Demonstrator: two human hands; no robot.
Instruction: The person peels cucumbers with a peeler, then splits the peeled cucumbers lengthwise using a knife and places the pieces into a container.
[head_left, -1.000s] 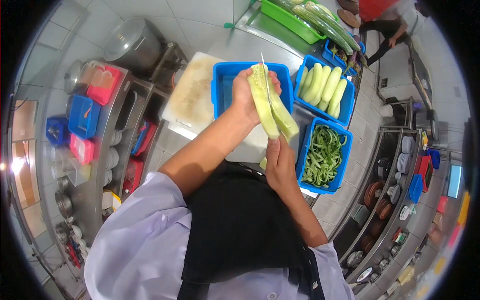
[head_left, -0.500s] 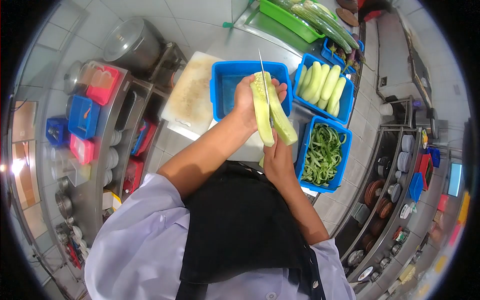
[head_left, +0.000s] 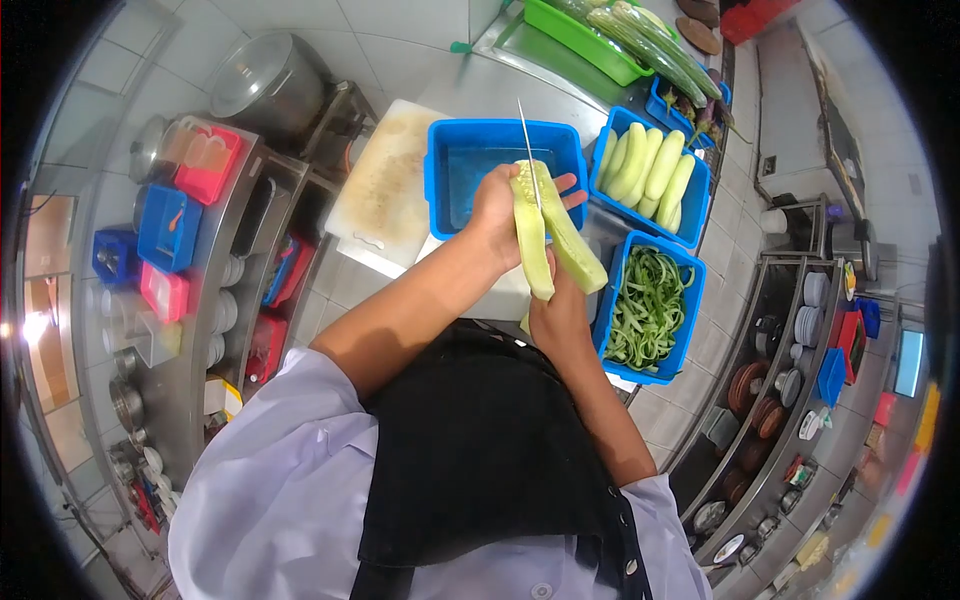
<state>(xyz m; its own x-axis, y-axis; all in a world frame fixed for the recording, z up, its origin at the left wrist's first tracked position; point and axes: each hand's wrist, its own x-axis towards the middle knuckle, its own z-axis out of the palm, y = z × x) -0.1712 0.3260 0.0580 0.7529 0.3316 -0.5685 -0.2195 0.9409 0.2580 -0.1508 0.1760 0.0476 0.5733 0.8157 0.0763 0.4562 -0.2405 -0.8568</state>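
My left hand (head_left: 494, 213) is wrapped around a peeled pale-green cucumber (head_left: 569, 243) above a blue tub (head_left: 436, 185). The cucumber is slit lengthwise, its two long pieces spread apart at the near end, with seeds showing at the far end. A thin knife (head_left: 525, 135) stands in the slit, its tip pointing away from me past the far end. My right hand (head_left: 560, 312) is closed below the near end of the cucumber, around the knife's handle, which the cucumber mostly hides.
Right of my hands, one blue tub (head_left: 702, 200) holds several peeled cucumbers, and another (head_left: 688, 345) holds green peelings (head_left: 645, 310). A white cutting board (head_left: 385, 185) lies at left. Farther back is a green tray (head_left: 570, 38) with wrapped vegetables. Shelves of dishes stand on both sides.
The cucumber, the knife and both hands have shifted slightly toward me and to the right. Fingers of my left hand have spread a little at the far end.
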